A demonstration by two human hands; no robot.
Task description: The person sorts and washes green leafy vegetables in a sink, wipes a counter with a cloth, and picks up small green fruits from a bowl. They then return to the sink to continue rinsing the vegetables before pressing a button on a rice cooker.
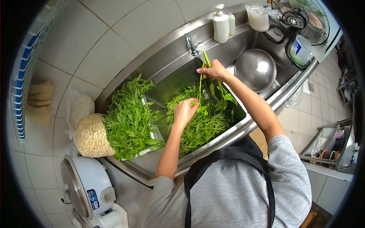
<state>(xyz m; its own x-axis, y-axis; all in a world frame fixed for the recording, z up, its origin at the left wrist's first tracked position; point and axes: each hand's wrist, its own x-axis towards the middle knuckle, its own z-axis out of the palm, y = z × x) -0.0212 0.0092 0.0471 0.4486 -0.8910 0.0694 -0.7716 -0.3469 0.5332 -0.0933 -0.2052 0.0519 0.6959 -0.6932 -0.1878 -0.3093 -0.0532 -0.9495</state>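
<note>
My right hand (216, 71) is closed round several green stems near the faucet (192, 45), with leaves hanging below it. My left hand (185, 111) pinches the lower part of a thin stem that runs up to my right hand. Under both hands, leafy greens (207, 131) lie in the steel sink basin. To the left, a heap of long green leaves (129, 117) fills a white tray (154, 133) at the sink's left side.
A metal bowl (255, 69) sits in the right basin. Soap bottles (221, 26) and a fan (300, 19) stand behind. A bag of pale beans or nuts (92, 136) and a rice cooker (85, 186) are at the left.
</note>
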